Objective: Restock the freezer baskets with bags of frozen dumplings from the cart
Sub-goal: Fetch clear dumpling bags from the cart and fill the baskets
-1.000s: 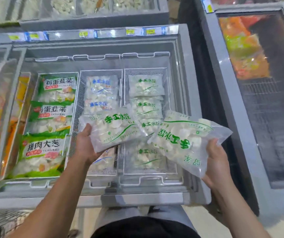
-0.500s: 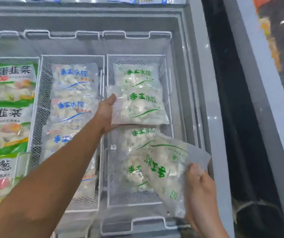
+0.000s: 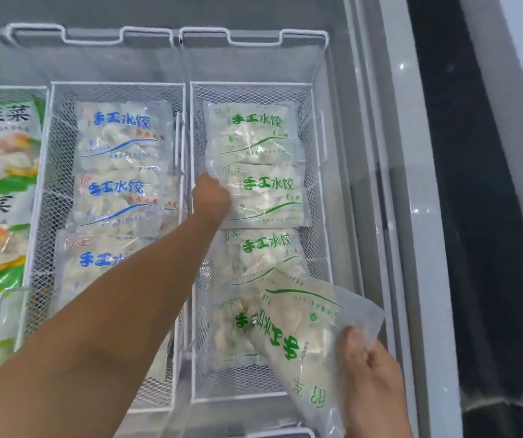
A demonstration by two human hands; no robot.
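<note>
A left hand point(image 3: 211, 197) now sets its green-print dumpling bag point(image 3: 266, 192) flat in the right-hand wire basket point(image 3: 325, 248) – one more restocked – fingers curled on its edge, while the right hand point(image 3: 369, 371) pinches a second bag point(image 3: 298, 336) over the crowded near end, mesh walls close

The green-lettered dumpling bags point(image 3: 260, 191) in the right basket point(image 3: 313, 254) read 手工水饺, the same words stand in blue on the blue-lettered bags point(image 3: 117, 134) in the middle basket point(image 3: 48, 184), and the green-banded bags point(image 3: 1, 137) at the left edge show 韭菜.
</note>
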